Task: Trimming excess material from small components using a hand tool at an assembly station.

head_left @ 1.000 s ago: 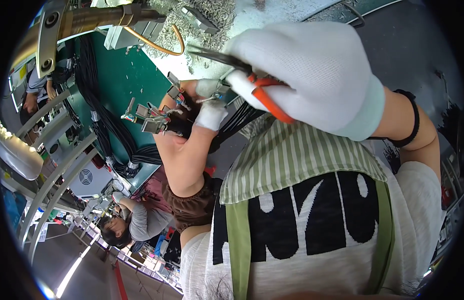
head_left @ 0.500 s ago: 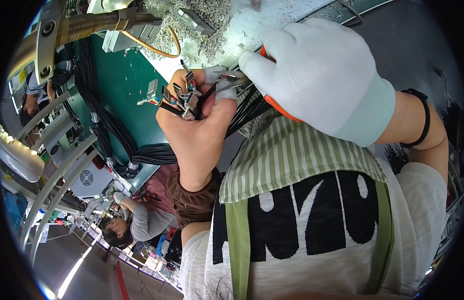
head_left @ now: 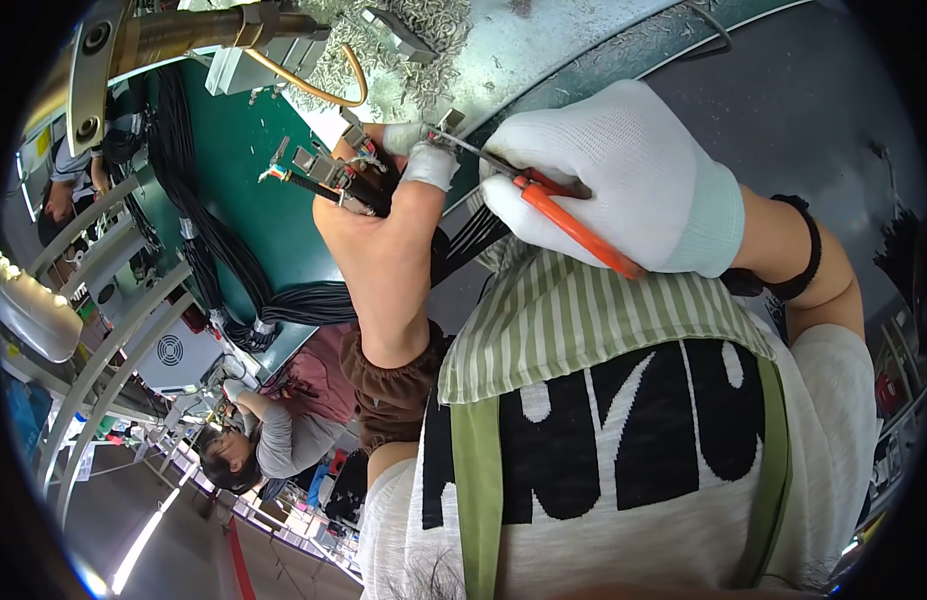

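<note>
My left hand (head_left: 384, 270), bare except for white wraps on the thumb and a fingertip, is closed around several black cables with metal connectors (head_left: 319, 165) and coloured wires at their ends. One metal connector (head_left: 450, 121) stands up by the wrapped fingertips. In a white knitted glove, my right hand (head_left: 624, 165) grips orange-handled pliers (head_left: 584, 232). Their thin metal jaws reach left to that connector, beside the left thumb; whether they touch it I cannot tell. Black cable lengths (head_left: 474, 240) run back from the left hand toward the striped apron.
Metal scraps (head_left: 419, 75) lie heaped on the pale worktop beyond my hands, with a grey metal block (head_left: 399, 35) among them. A brass-coloured machine arm (head_left: 184, 42) juts in at upper left. Cable bundles (head_left: 189, 200) lie on the green table. A co-worker (head_left: 274, 440) sits lower left.
My right hand has turned and its grip has loosened, showing more of the orange handles. The left hand has tilted, and one connector now stands at its fingertips by the pliers' jaws.
</note>
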Demonstrator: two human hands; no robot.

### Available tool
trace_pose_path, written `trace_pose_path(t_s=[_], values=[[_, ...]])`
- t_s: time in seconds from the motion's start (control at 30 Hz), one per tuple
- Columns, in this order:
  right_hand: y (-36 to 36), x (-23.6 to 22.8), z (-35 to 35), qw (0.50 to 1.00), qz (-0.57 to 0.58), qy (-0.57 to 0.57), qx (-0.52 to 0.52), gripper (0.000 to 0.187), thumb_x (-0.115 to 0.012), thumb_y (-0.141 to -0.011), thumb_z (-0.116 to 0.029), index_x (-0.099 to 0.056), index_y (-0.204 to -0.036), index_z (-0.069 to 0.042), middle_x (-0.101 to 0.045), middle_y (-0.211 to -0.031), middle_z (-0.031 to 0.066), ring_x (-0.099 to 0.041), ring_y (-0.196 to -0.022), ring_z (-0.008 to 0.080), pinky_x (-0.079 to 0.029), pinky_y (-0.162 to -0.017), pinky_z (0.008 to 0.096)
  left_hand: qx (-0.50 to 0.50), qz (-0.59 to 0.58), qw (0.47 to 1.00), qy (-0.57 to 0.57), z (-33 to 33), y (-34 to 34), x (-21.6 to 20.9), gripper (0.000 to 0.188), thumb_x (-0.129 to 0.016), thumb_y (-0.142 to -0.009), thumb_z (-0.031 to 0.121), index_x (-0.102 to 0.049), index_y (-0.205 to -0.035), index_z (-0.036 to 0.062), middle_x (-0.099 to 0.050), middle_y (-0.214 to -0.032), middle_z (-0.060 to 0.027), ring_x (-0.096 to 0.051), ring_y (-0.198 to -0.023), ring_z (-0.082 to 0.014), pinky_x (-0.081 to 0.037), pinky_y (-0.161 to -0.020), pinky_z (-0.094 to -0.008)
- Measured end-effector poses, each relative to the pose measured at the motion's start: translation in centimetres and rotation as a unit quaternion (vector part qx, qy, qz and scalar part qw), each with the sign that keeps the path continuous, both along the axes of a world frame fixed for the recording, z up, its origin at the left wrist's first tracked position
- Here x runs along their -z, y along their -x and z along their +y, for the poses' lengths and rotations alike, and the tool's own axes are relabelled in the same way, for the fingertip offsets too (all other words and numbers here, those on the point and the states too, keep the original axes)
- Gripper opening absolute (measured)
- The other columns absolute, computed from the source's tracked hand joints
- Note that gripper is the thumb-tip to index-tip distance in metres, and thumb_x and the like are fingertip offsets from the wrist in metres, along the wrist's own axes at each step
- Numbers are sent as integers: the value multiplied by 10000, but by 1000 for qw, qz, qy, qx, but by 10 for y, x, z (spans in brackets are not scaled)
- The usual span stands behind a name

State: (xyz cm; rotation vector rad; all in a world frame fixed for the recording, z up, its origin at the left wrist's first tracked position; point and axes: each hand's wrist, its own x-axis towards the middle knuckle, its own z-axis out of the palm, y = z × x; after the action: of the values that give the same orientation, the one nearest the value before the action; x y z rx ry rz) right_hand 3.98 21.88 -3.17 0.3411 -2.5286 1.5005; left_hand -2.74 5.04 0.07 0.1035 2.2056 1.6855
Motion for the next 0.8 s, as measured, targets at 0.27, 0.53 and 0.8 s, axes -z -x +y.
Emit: trace_pose_path(t_s=[0.27,0.53,0.8], values=[[2,9,-8,973,60,-171,141,165,-668,-781,-216,-590,-760,-71,-560,-608,82,-572,-523,250,-431,-469,328,17,27,999,25,5,-3,1,140,-651,-748,1,-574,-865,-5,-532,-692,40,-447,-576,-21,-356,-512,-174],[1,20,1,999,-38,-28,-4,162,-659,-789,-204,-595,-826,-60,-547,-615,104,-552,-516,259,-413,-483,340,17,-79,996,-42,-9,8,12,92,-628,-784,22,-558,-839,0,-493,-640,36,-398,-499,-29,-302,-449,-190],[26,-10,26,992,51,66,96,162,-621,-825,-164,-565,-805,-13,-503,-498,103,-574,-492,279,-439,-465,345,44,-158,972,-170,-27,73,28,160,-620,-841,117,-511,-773,23,-432,-620,32,-324,-474,-36,-212,-421,-191]])
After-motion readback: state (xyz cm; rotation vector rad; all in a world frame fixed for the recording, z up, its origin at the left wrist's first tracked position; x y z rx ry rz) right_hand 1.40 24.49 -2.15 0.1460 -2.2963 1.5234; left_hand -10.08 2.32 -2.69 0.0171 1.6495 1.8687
